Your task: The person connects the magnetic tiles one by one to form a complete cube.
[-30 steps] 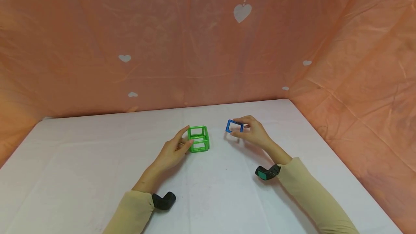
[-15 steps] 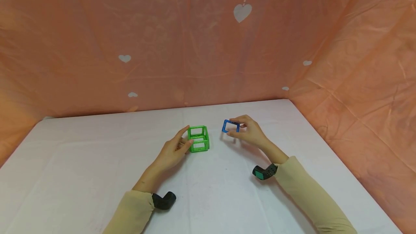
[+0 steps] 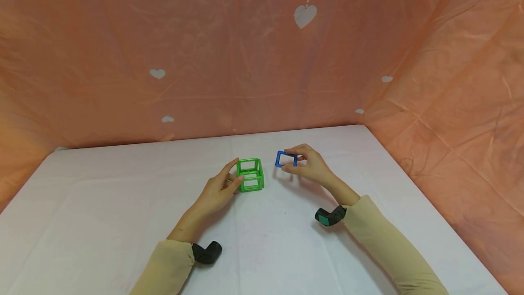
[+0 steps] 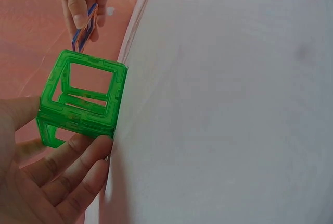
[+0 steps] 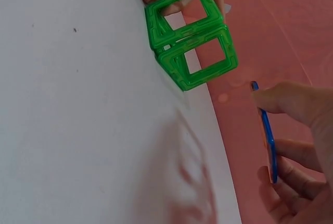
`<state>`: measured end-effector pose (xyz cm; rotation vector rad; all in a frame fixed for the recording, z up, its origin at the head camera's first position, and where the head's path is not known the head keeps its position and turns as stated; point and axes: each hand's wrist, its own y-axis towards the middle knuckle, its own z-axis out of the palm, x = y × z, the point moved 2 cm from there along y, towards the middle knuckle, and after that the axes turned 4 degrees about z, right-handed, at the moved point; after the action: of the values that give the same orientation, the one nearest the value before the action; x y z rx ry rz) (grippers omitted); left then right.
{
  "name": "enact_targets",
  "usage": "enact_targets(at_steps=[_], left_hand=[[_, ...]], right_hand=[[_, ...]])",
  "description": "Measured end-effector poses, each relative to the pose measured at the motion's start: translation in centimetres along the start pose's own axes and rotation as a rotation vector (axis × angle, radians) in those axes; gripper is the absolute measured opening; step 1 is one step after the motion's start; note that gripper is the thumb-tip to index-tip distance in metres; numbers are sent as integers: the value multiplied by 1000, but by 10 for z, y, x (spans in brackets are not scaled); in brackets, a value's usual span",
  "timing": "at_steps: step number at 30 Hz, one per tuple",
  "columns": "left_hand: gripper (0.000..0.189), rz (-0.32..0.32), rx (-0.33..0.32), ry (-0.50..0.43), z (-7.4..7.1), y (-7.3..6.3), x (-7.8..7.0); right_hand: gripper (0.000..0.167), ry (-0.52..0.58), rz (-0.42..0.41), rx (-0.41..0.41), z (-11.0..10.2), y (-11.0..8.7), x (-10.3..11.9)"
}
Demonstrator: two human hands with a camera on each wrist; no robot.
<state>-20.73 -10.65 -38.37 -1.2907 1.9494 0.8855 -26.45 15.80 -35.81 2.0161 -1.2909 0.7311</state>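
Observation:
Near the middle of the white table, my left hand [image 3: 215, 192] grips a green box of open square magnetic tiles [image 4: 78, 122], thumb on the near side and fingers along its left. In the right wrist view, the box shows two square frames side by side [image 5: 192, 38]. To its right, my right hand [image 3: 314, 166] pinches one blue square magnetic tile [image 3: 278, 159] between thumb and fingers, raised over the table with its shadow below. Seen edge-on in the right wrist view, the blue tile [image 5: 268, 136] stays apart from the green box by a short gap.
The white tabletop [image 3: 270, 249] spreads around both hands. Behind it hangs an orange cloth [image 3: 196, 58] printed with white hearts, and another side of cloth [image 3: 462, 104] rises at the right. A black wrist device [image 3: 206, 253] sits on the left wrist.
My right hand has moved a little to the left with the blue tile, narrowing the gap to the green box. The left hand and the box have stayed in place.

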Motion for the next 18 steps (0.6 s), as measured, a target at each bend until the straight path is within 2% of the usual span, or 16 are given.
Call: enact_targets(at_steps=[10, 18], left_hand=[[57, 4, -2, -5, 0, 0, 1], [58, -6, 5, -9, 0, 0, 1]], right_hand=[[49, 32, 15, 36, 4, 4, 7], [49, 23, -11, 35, 6, 6, 10]])
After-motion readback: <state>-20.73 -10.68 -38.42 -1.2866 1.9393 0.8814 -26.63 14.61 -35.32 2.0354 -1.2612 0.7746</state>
